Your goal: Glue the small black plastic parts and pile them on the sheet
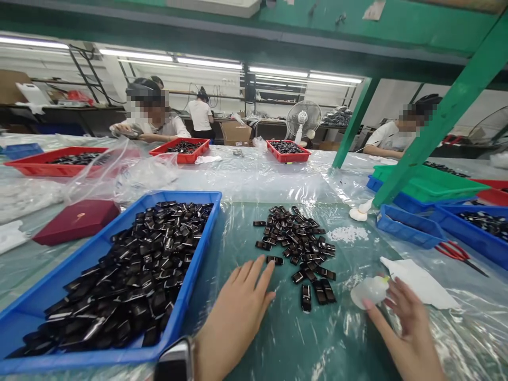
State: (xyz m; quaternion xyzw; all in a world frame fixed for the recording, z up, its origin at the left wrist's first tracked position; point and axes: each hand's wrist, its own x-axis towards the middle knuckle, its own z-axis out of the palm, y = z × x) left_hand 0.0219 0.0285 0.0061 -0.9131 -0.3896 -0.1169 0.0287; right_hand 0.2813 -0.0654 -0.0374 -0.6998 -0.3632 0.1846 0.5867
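My left hand (239, 309) lies palm down with fingers stretched out. Its fingertips are beside a small glossy black rectangular piece (274, 260) at the near edge of a loose pile of such pieces (293, 233). Whether they touch it I cannot tell. At the right, my right hand (405, 320) has its thumb and fingers around a small translucent white squeeze bottle (369, 292) with a yellowish tip, tilted low over the green mat. A few black pieces (325, 292) are set apart in front of the pile. Tiny white bits (348, 234) are scattered behind the bottle.
A blue tray (200, 259) full of black pieces stands left, with a dark red box (75, 221) beyond. White cloth (424, 286), red-handled pliers (456, 252) and a small blue bin (410, 227) are right. A green post (440, 116) slants down there. Co-workers sit across the table.
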